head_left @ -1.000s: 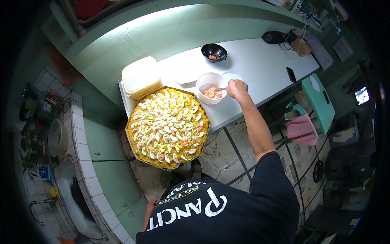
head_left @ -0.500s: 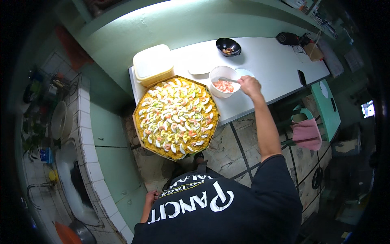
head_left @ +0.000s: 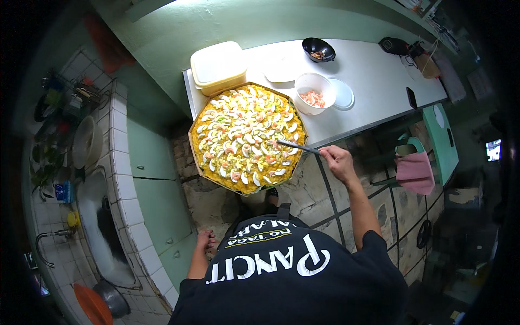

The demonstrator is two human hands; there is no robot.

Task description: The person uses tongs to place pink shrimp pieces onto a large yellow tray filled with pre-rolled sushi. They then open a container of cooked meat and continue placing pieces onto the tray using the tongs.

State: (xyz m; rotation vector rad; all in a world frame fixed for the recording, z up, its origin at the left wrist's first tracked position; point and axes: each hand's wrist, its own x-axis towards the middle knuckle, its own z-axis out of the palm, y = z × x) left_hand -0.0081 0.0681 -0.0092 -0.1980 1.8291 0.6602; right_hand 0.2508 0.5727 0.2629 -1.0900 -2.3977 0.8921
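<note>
The left hand (head_left: 206,240) hung low, fingers loosely curled; whether they met could not be told. Ahead of it lay the octagonal tray (head_left: 193,143) of egg-topped noodles (head_left: 244,135). A slim dark utensil (head_left: 300,146), in the shrimp tub (head_left: 318,81) moments earlier, reached over them, so work had apparently shifted trayward. The tub stood beyond the right hand (head_left: 337,162), clamped on the utensil's handle.

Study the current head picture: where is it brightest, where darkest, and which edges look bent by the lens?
Head view: glare whitens the tabletop toward its left end, and the egg-topped food is brightly lit; head view: corners fall to black, the right side dim except a glowing screen; head view: the tiled counter bows.
</note>
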